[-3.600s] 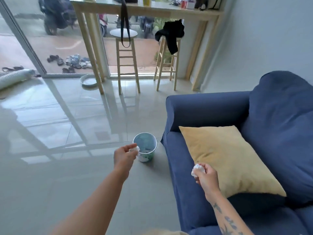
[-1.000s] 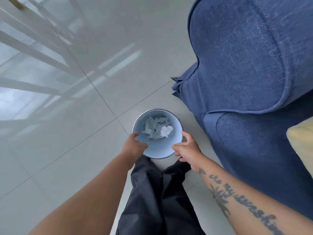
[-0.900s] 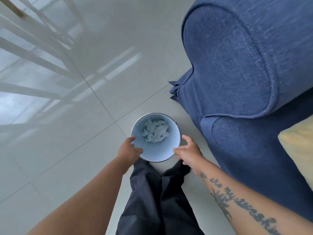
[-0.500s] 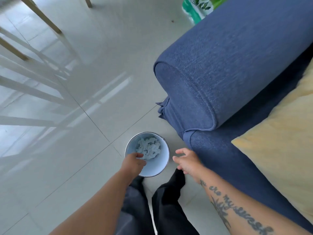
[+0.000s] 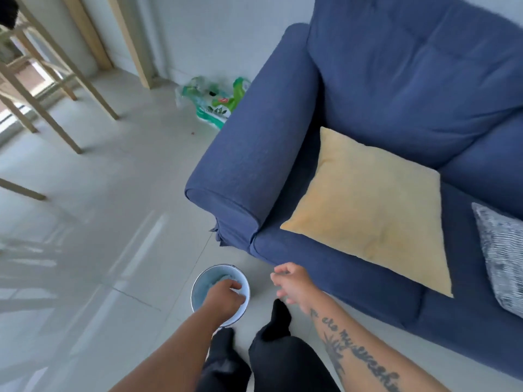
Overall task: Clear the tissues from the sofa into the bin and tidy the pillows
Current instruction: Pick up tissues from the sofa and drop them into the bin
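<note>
one bin (image 5: 201, 290) sits under the left hand (image 5: 223, 296), right hand (image 5: 295, 287) loose.

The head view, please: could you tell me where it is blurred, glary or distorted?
Head view: motion blur smears the pale wooden stool legs and the green plastic package; the glossy grey tiled floor carries bright streaky reflections; the wide lens bends the blue fabric sofa towards the frame edges; the square yellow pillow reads fairly sharp under soft, even light.

One camera sits on the person's head, looking down at the bin (image 5: 198, 288) close by and the sofa (image 5: 396, 80).
</note>
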